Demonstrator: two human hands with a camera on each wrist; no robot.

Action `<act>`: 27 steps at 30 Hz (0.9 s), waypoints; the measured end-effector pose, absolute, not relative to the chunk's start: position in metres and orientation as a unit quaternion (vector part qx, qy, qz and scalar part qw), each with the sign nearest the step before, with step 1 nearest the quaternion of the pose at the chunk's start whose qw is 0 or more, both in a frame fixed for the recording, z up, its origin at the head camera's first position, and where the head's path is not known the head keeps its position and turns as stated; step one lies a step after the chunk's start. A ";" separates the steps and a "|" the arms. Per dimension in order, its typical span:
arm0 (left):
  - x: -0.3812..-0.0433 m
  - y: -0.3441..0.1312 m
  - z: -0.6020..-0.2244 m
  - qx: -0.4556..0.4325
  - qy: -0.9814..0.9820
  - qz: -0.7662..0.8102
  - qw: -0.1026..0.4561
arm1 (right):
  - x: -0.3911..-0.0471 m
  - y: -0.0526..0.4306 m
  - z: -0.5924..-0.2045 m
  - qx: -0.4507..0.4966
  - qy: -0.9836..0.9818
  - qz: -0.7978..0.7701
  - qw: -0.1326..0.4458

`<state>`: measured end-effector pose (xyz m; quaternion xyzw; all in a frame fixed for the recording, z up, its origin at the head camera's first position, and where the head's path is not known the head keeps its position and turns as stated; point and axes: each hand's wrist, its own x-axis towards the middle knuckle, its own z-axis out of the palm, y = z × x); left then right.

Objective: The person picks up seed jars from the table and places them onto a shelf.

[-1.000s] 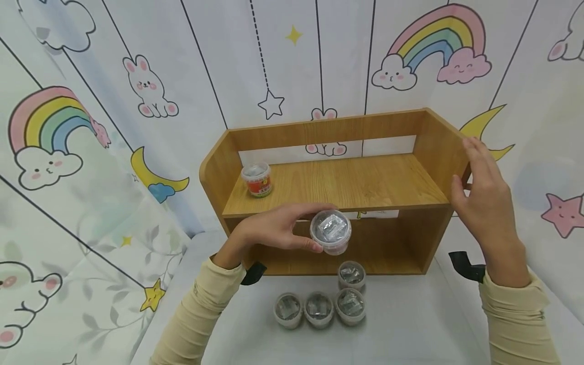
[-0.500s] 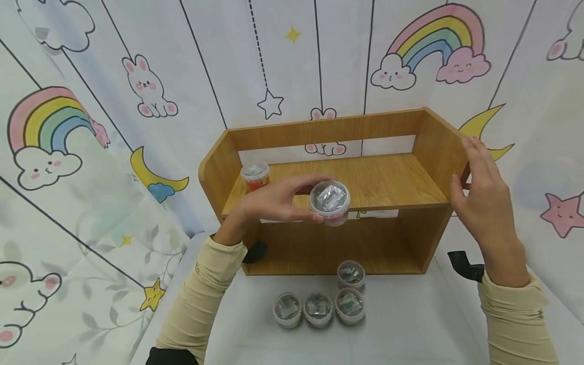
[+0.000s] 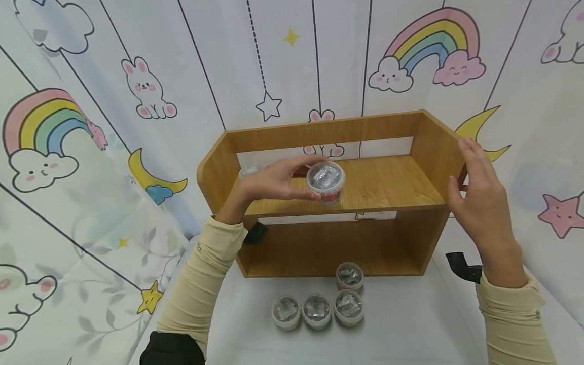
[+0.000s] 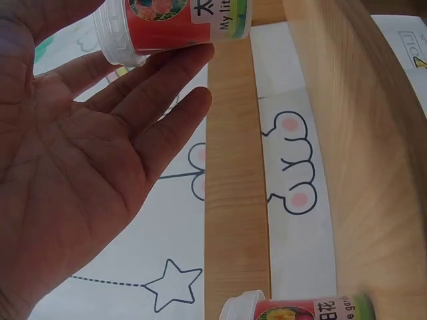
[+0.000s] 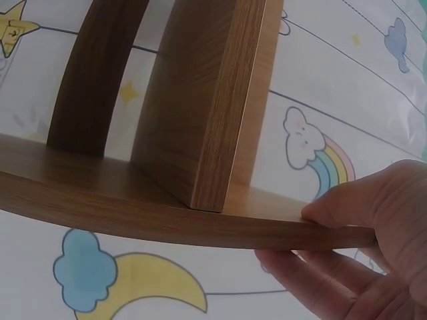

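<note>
In the head view, the left sleeve (image 3: 201, 276), between 7 and 8 o'clock, is coloured pale sandy yellow and wrinkled. The right sleeve (image 3: 515, 324), at 4 o'clock, is coloured the same and bunched at its end. By the left one's end, a small black bit (image 3: 255, 233) is seen; by the right's, a bent black hook (image 3: 464, 272). Low down, the left sleeve is covered by a round black lump (image 3: 172, 350).
</note>
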<state>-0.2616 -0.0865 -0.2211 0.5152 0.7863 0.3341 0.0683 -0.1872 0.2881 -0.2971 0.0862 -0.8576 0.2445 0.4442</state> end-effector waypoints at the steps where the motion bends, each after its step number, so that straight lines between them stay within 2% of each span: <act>1: -0.263 -0.087 -0.220 0.513 0.786 0.337 0.071 | -0.187 0.288 -0.297 0.085 -0.858 0.245 0.443; 27: -0.301 -0.084 -0.212 0.443 0.845 0.282 0.104 | -0.187 0.288 -0.298 0.085 -0.858 0.241 0.446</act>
